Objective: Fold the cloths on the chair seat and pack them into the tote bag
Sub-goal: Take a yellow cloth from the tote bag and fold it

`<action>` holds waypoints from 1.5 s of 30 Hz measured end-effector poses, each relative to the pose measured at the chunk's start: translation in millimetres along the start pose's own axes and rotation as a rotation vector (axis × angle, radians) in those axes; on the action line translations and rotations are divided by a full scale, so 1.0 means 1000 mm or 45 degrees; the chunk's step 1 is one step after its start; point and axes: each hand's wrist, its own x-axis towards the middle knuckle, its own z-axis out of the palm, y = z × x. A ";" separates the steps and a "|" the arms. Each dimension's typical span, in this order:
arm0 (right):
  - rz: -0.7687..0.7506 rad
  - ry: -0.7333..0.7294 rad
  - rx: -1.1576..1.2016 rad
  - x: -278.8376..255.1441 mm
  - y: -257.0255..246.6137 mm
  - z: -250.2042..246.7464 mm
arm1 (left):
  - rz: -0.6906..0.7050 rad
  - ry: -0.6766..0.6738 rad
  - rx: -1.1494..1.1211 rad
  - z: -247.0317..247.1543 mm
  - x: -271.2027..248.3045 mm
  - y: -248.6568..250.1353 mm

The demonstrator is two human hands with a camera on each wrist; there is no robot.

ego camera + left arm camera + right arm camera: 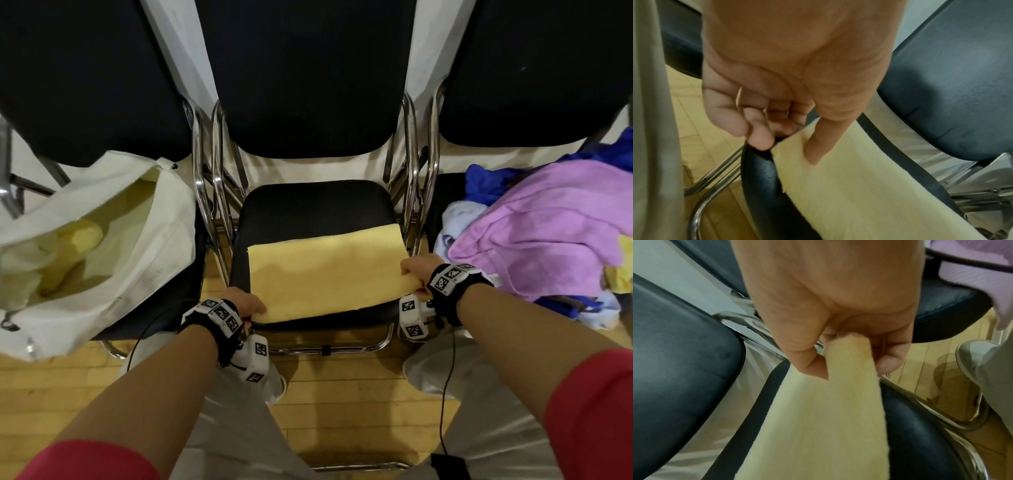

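At about nine o'clock the tote bag [102,246] sits open on the left chair, so cloths can drop in; the left hand [245,303] pinches the near left corner of the yellow cloth [325,270]; the cloth lies flat on the middle chair seat [315,205], ready to fold; the right hand [416,270] pinches its near right corner; at three o'clock a cloth pile [541,233] waits.

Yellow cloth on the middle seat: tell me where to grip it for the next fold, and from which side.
Grip the yellow cloth at its two near corners, coming from the seat's front edge. It lies flat with that edge nearest, and the left hand and right hand already pinch those corners, so lifting them toward the backrest probably halves it.
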 end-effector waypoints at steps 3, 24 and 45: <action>0.017 -0.029 -0.130 -0.004 -0.004 0.002 | 0.014 0.007 -0.085 0.000 0.001 0.000; -0.108 -0.395 0.369 -0.065 -0.083 0.039 | 0.296 -0.344 -0.760 -0.004 -0.007 0.037; -0.260 -0.490 0.082 -0.070 -0.074 0.100 | 0.465 -0.214 -0.738 0.012 0.001 0.032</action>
